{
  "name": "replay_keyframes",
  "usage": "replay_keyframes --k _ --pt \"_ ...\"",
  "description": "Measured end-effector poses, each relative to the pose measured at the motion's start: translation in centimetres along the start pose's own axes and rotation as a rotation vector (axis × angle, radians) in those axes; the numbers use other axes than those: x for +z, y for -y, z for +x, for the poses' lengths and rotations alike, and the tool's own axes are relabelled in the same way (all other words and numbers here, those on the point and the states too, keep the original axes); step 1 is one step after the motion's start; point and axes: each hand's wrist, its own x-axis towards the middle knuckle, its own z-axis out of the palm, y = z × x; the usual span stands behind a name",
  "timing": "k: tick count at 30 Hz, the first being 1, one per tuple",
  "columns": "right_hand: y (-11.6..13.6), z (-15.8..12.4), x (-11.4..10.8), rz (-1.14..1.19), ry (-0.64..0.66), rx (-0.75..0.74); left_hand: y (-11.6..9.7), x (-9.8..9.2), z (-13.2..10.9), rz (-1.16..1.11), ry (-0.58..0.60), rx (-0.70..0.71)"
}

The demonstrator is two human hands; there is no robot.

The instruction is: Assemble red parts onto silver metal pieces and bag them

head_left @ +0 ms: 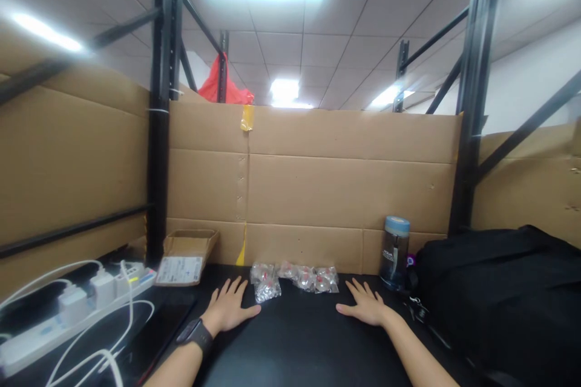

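My left hand [230, 306] lies flat on the black table [299, 341], fingers spread and holding nothing; a dark watch is on that wrist. My right hand [365, 304] rests the same way on the other side, palm down and fingers apart. Between and just beyond them sits a row of small clear plastic packets [305, 278], with red bits showing inside; their contents are too small to name. The left thumb comes close to the nearest packet [267, 290], without touching it. Neither hand touches the packets.
At left lies a white power strip [40, 335] with chargers and loose white cables. A cardboard box [188, 254] stands behind it. A blue-lidded water bottle [394, 253] and a black bag [503, 302] are at right. Cardboard panels [313, 187] wall in the back.
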Motion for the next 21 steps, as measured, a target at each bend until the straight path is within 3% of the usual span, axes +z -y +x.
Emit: replay_keyframes --k 21 --pt "0.0 0.5 0.2 -0.009 -0.009 0.007 0.1 -1.1 -0.1 -0.021 0.024 -0.013"
